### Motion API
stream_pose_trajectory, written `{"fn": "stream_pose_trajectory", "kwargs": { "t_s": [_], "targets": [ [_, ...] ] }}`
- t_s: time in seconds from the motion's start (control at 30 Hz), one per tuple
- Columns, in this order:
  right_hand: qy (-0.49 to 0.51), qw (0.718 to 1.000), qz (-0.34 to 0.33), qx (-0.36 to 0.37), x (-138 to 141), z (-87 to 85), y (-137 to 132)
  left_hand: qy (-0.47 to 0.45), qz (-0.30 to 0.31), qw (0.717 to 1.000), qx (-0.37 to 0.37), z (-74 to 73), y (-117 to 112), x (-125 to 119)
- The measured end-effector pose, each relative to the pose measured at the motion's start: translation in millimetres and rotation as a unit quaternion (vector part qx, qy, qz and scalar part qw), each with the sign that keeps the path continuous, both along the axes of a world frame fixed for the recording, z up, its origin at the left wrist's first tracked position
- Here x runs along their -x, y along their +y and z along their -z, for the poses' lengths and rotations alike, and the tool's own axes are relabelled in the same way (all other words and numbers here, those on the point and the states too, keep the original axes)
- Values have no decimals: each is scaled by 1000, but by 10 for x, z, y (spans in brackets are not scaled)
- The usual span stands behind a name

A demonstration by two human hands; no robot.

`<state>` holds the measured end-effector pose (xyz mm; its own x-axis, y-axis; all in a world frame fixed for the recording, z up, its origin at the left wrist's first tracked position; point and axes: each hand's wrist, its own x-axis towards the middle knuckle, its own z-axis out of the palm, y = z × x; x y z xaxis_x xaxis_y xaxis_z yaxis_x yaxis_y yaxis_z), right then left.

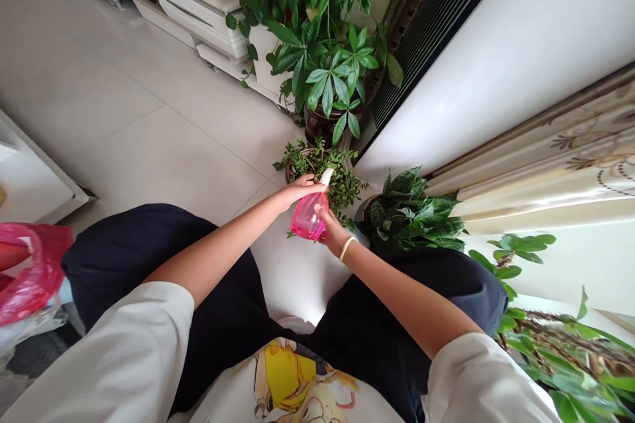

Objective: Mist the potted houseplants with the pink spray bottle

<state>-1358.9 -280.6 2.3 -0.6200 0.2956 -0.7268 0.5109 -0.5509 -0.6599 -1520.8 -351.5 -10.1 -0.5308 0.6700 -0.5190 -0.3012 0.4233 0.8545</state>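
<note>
The right hand (331, 227) grasps the pink spray bottle (303, 219) around its body, while the left hand (296, 192) touches its top beside the white nozzle (326, 176); I cannot tell how firmly that one closes. The bottle tilts at the near side of a small-leaved potted plant (347, 193).

Head view, down onto hands (335, 231)

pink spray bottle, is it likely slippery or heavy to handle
The pink spray bottle is probably fairly light and stiff, as its see-through walls look like plastic. Its glossy, rounded side may be slippery. The deeper pink near its base could be liquid, which would put some weight low down.
</note>
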Motion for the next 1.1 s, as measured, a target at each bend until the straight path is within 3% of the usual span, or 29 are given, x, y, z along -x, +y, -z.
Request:
{"fn": "stream_pose_trajectory", "kwargs": {
  "t_s": [0.1, 0.27, 0.4, 0.5, 0.57, 0.67, 0.73, 0.8, 0.9, 0.97, 1.03, 1.1],
  "targets": [
    [73, 996, 31, -31, 48, -76, 192, -27, 2, 1000, -3, -30, -230, -53],
    [117, 986, 19, -120, 185, -136, 318, -147, 50, 980, -122, -27, -483, -407],
    [140, 968, -8, -208, 377, -153, 269, -124, -71, 972, -188, -118, -478, -481],
    [155, 961, -16, -227, 524, -260, 265, -110, -107, 963, -220, -214, -441, -396],
    [175, 954, 10, -243, 597, -382, 325, -102, -98, 961, -238, -282, -403, -350],
    [171, 928, 107, -314, 667, -584, 513, -62, -67, 956, -279, -364, -319, -360],
    [150, 920, 152, -329, 687, -688, 658, -33, -30, 946, -321, -371, -263, -417],
    [164, 922, 156, -314, 680, -745, 770, -20, 4, 940, -342, -319, -224, -504],
    [189, 929, 132, -289, 618, -765, 838, 22, -19, 955, -295, -182, -187, -656],
    [197, 927, 137, -288, 544, -783, 832, 64, -19, 963, -261, -165, -142, -726],
    [228, 909, 147, -316, 447, -843, 805, 115, 24, 968, -221, -303, -83, -719],
    [285, 872, 114, -382, 326, -952, 770, 183, 81, 971, -133, -609, -82, -607]
  ]
}}
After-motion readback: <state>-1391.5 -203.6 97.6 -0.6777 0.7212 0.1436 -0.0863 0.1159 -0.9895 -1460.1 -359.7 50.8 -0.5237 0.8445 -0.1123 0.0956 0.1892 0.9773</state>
